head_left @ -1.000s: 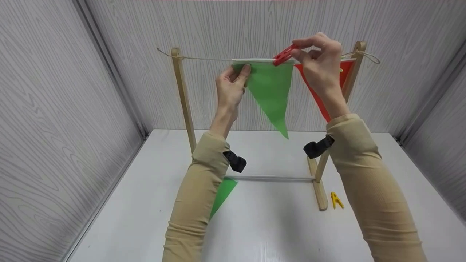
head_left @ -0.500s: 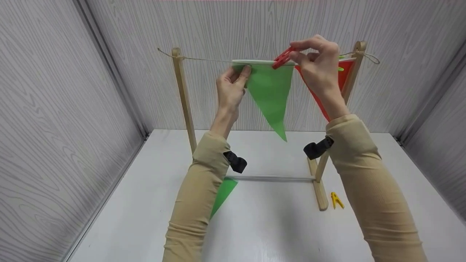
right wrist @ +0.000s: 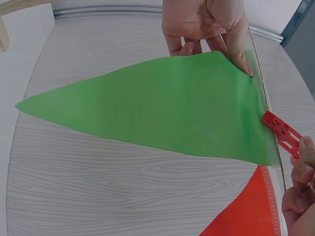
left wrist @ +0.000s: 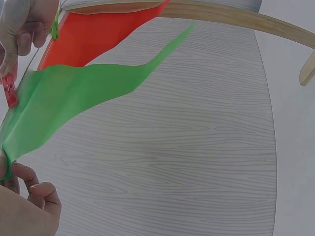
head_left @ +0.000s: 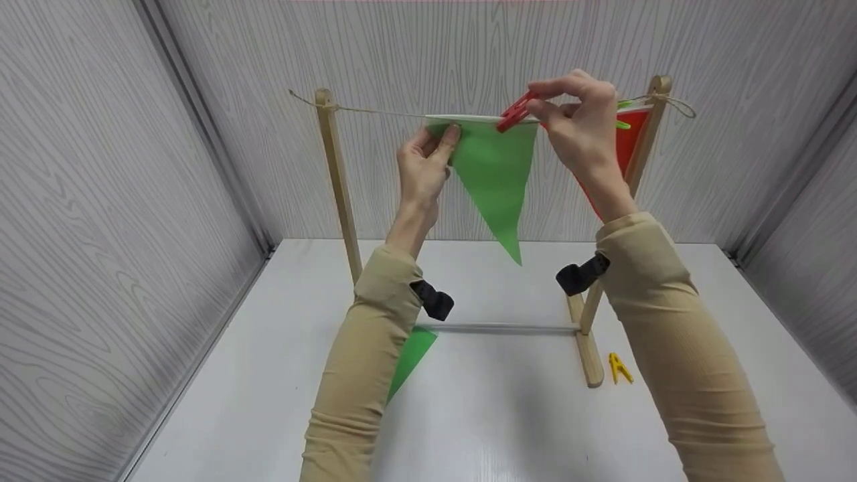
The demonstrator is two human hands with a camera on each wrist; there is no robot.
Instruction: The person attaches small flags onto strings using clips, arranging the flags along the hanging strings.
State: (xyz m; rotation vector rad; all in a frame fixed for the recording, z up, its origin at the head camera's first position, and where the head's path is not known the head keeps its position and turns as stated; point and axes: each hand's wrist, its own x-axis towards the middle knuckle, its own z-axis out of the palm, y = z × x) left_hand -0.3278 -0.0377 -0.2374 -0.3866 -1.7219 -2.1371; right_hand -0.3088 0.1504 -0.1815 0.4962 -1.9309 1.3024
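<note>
A green triangular flag (head_left: 499,174) hangs point down at the string (head_left: 381,110), its pale top edge along the string. My left hand (head_left: 423,167) pinches the flag's upper left corner between thumb and fingers. With thumb and forefinger my right hand (head_left: 586,127) grips a red clothespin (head_left: 515,112), whose tip lies over the flag's top edge, right of the middle. The right wrist view shows the red clothespin (right wrist: 283,132) at the flag's edge and the string. Behind my right hand a red flag (head_left: 628,137) hangs with a light green clip (head_left: 623,125).
Wooden posts (head_left: 338,181) (head_left: 646,147) carry the string's ends. A pale rod (head_left: 502,328) runs low to a wooden foot (head_left: 589,361). A yellow clothespin (head_left: 620,368) lies right of that foot. Another green flag (head_left: 412,355) lies partly under my left sleeve.
My right hand and the red clothespin have moved slightly down and left. The flag's top edge has sunk a little with them, and its lower tip has shifted down and left.
</note>
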